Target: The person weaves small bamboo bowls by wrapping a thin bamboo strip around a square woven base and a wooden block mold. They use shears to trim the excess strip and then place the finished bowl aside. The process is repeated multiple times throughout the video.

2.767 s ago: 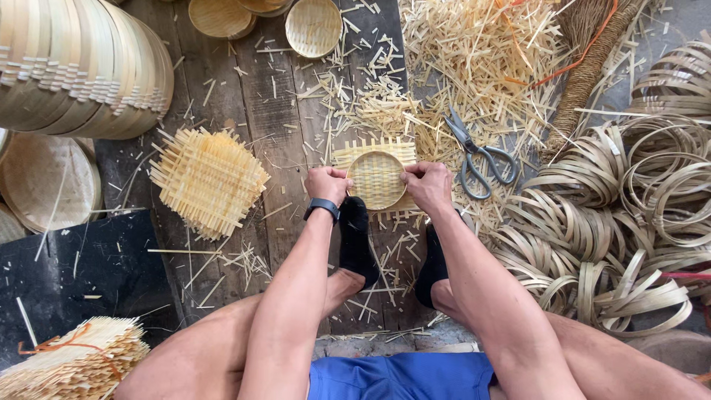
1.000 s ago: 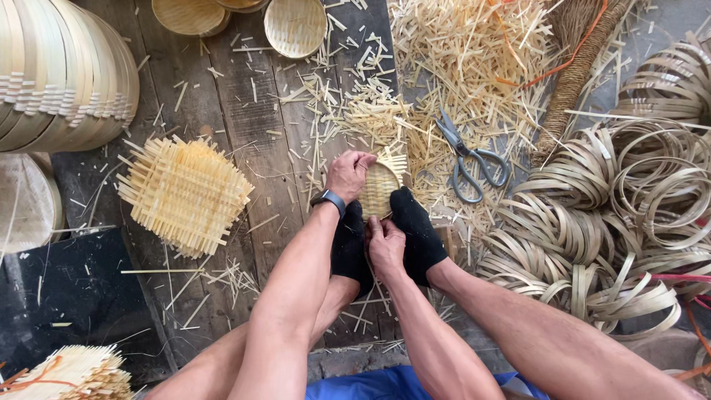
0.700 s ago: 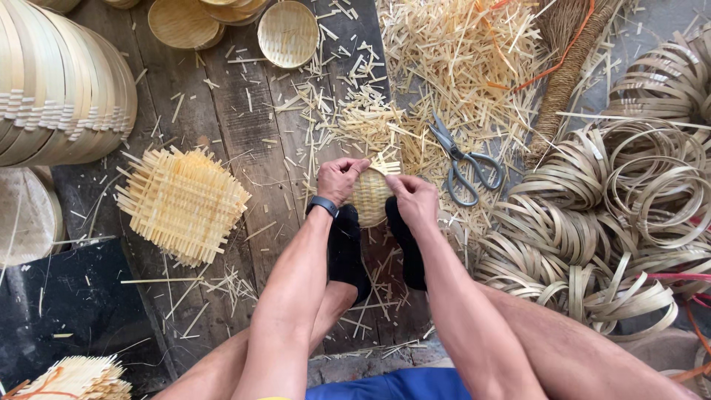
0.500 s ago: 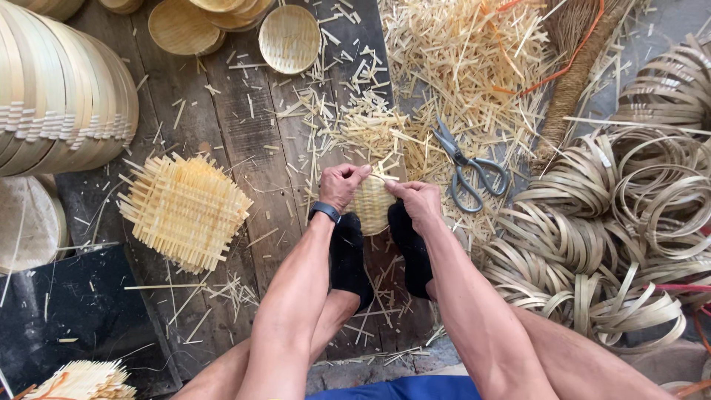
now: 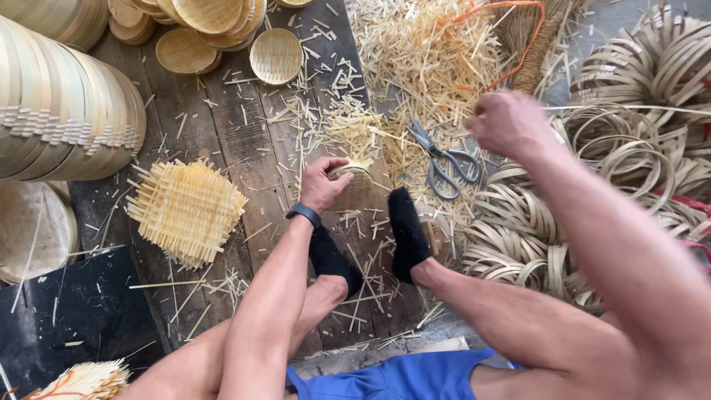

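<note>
From the head view, we see our left hand curled around a small round woven basket piece, fingers over its upper rim, holding it on edge on the wooden plank floor. Just below that hand, our two feet in black socks rest on the planks, one under the wrist, the other just right of the basket piece.

Our right hand is raised well apart from the left, up and to the right, closed in a loose fist; a thin bamboo strip runs off to the right from it, but we cannot tell for sure whether the fist grips it.

Between the two hands lie grey scissors on a litter of bamboo shavings. Right of the right hand, and below it, sit heaps of coiled bamboo hoops. Left of the left hand lies a square woven mat with loose ends. Further left stands a row of stacked round bamboo trays, and above the left hand lie small finished woven discs.
</note>
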